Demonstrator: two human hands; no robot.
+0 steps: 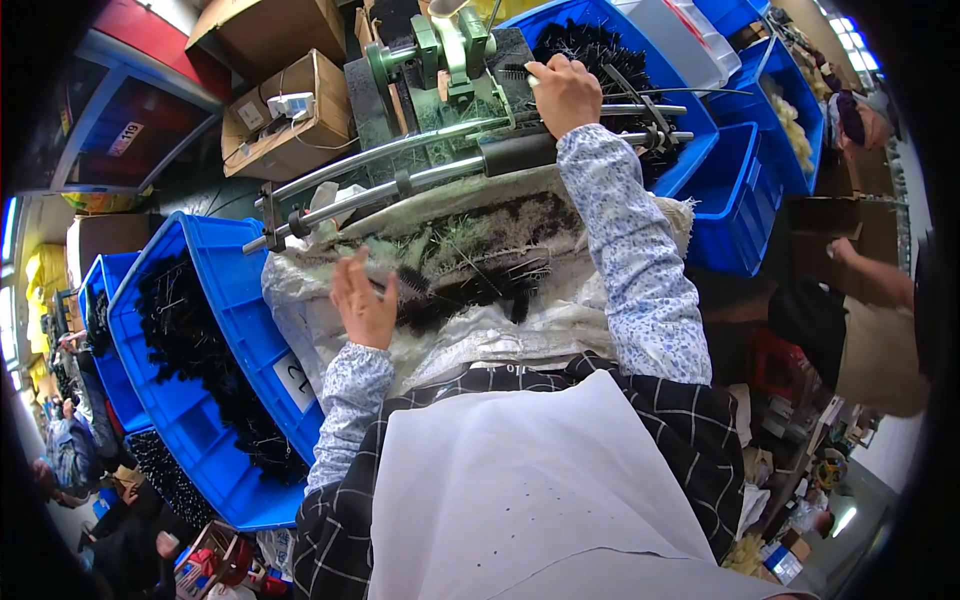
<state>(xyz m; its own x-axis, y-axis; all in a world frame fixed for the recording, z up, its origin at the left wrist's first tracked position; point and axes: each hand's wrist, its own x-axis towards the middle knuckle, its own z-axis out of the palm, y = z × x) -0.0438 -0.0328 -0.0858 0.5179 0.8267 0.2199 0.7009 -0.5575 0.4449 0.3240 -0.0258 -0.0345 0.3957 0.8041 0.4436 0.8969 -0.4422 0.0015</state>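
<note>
My right hand (566, 94) is raised at the green machine (455, 60), its fingers closed on a small black bristle brush (514, 72). Lower down and to the left, my left hand (364, 302) hovers over a white woven sack cloth (450, 345) with its fingers apart. Close by its thumb is another black brush (412, 280), which does not appear to be gripped. Black bristle dust and several thin wire-stemmed brushes (485, 282) lie on the cloth in front of me.
Metal rails (370, 208) cross between me and the machine. A blue bin (215, 440) of black brushes stands at left, another blue bin (690, 150) at the far right. Behind the rails is a cardboard box (285, 115). A co-worker's arm (875, 265) shows at right.
</note>
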